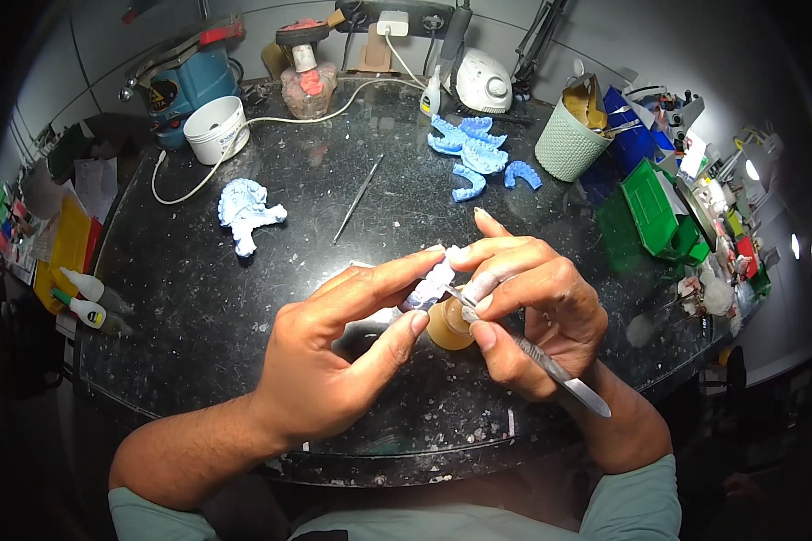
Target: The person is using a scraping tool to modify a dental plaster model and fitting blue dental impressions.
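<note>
Near the middle of the black bench, my left hand (pixel 320 338) grips a small pale dental model (pixel 428 288) between thumb and fingers. My right hand (pixel 546 302) is closed around a metal carving tool (pixel 558 368), its tip at the model and its broad blade end pointing back to the lower right. Fingers of the right hand also reach the model's far end. Just below the model stands a yellowish flared bench pin or stand (pixel 447 330), partly hidden by my hands. Farther off to the left lies a pale blue dental cast (pixel 245 216).
A thin metal instrument (pixel 359 198) lies beyond my hands. Several blue dental pieces (pixel 475 146) sit near a pale green bin (pixel 570 137). A white tub (pixel 215 132), a white cable and a blue machine (pixel 194 86) stand back left. Green trays (pixel 660 216) line the right edge.
</note>
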`<control>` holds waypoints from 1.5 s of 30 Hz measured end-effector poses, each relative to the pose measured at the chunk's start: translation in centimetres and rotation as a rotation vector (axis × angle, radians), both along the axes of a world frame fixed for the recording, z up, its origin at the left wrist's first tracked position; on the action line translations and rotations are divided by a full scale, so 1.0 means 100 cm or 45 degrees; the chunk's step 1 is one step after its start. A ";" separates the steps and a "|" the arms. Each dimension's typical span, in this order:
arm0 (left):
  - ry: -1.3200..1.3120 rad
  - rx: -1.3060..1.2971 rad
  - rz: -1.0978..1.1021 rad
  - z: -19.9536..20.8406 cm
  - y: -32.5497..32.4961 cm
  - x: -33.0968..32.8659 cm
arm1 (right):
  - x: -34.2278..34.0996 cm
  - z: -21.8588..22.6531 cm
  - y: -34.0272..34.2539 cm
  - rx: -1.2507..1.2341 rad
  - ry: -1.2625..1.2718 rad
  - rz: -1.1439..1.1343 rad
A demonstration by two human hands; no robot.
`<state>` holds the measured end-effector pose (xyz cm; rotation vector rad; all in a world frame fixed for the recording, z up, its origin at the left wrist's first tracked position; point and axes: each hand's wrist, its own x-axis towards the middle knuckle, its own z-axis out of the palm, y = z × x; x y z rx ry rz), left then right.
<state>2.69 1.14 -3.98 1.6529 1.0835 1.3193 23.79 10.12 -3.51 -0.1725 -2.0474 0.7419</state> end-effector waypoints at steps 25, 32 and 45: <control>0.097 0.053 0.047 0.000 0.000 0.001 | 0.002 0.004 -0.001 0.046 -0.069 -0.024; 0.085 0.047 0.048 -0.002 0.000 0.000 | -0.001 0.003 -0.001 0.059 -0.068 -0.044; 0.066 0.125 0.102 -0.004 0.001 0.001 | 0.002 0.004 0.000 0.081 -0.109 -0.021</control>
